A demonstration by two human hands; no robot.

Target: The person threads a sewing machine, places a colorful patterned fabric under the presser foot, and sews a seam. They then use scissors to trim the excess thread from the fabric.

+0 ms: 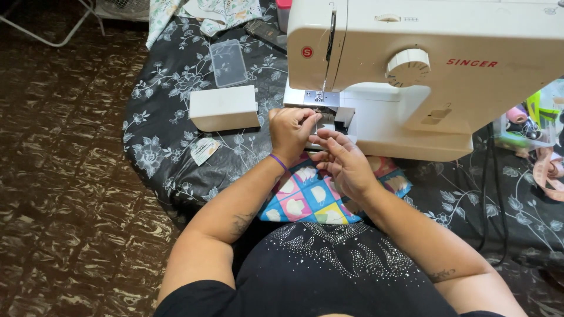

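Both hands up at front of white sewing machine (423, 76), just below needle (320, 100). Left hand (291, 132) nearer needle plate (320, 98), directly under it, fingers curled narrow, tips pinched together near a thin thread (317, 120) running down from needle area; real grip on thread cannot be told, too fine. Right hand (343, 161) just beside left, slightly lower and toward body, fingers bent, tips pointing toward left hand's tips, nearly touching. Cannot tell if right holds anything. Thread's long axis near vertical, from needle down to between fingertips. Open bobbin area (343, 120) just right of left hand, touching neither clearly. Purple band (279, 161) on left wrist. Patchwork fabric (311, 199) flat under both wrists, between body and machine, blue with coloured squares. White box (224, 108) left of left hand, well apart, on dark floral cloth (164, 135). Clear plastic case (228, 61) beyond box. Paper tag (204, 149) near box. Thread spools (517, 114) and tape far right, well apart from hands. Black cable (487, 194) right of machine.
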